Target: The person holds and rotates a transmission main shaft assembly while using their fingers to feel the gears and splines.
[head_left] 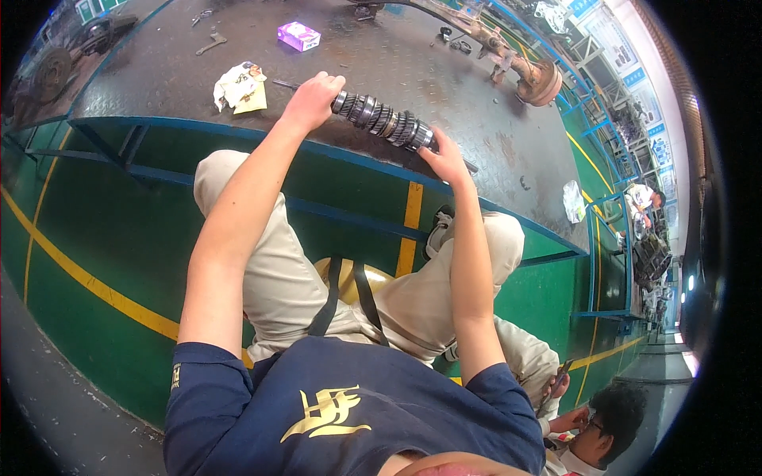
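Observation:
A gear shaft with several toothed gears along it lies slantwise over the front part of the dark metal table. My left hand is closed round its left end, and a thin dark end of the shaft sticks out past the fist. At the right end, my right hand grips the shaft beside the last gear, thumb and fingers around it. Another thin end shows beyond that hand. Just left of my left hand, a crumpled, stained cloth or paper rests on the tabletop.
A purple box and a small metal tool lie farther back. A rusty axle spans the far right side. A clear plastic bag sits at the right edge. Close on my right, a seated person holds a phone.

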